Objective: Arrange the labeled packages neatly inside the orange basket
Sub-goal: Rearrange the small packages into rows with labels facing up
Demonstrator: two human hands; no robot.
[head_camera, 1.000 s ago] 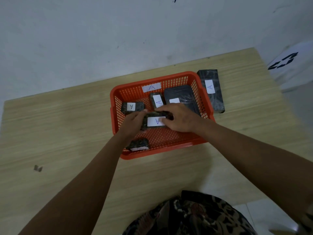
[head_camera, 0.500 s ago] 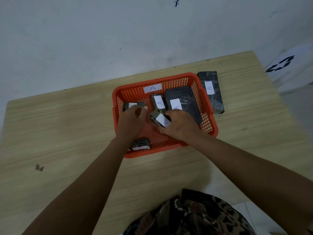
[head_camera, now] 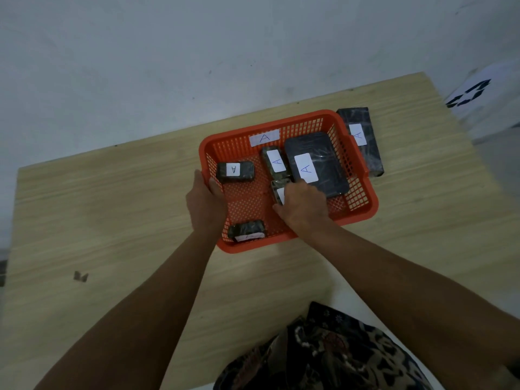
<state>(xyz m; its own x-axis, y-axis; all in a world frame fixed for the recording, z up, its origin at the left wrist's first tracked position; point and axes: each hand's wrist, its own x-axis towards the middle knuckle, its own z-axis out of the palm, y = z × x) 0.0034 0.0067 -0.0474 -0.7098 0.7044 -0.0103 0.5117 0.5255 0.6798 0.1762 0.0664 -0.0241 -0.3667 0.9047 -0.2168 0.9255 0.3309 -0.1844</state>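
An orange basket [head_camera: 363, 209] with an "A" label on its far wall sits on the wooden table. Inside lie a large dark package [head_camera: 323, 156], a small upright one [head_camera: 274, 163] beside it, a small one at the left [head_camera: 235, 171] and one at the near left corner [head_camera: 247, 230], all labeled "A". My right hand [head_camera: 302, 208] is closed on another small package [head_camera: 279, 191] in the basket's middle, just in front of the upright one. My left hand [head_camera: 205, 205] grips the basket's left rim.
A long dark package [head_camera: 361, 136] labeled "A" lies on the table just outside the basket's right wall. A small dark scrap [head_camera: 80, 276] lies on the table at the left. The wall runs along the table's far edge.
My right hand turned the small package from lying crosswise to lengthwise and moved it against the large package. My left hand left that package and went to the basket's left rim.
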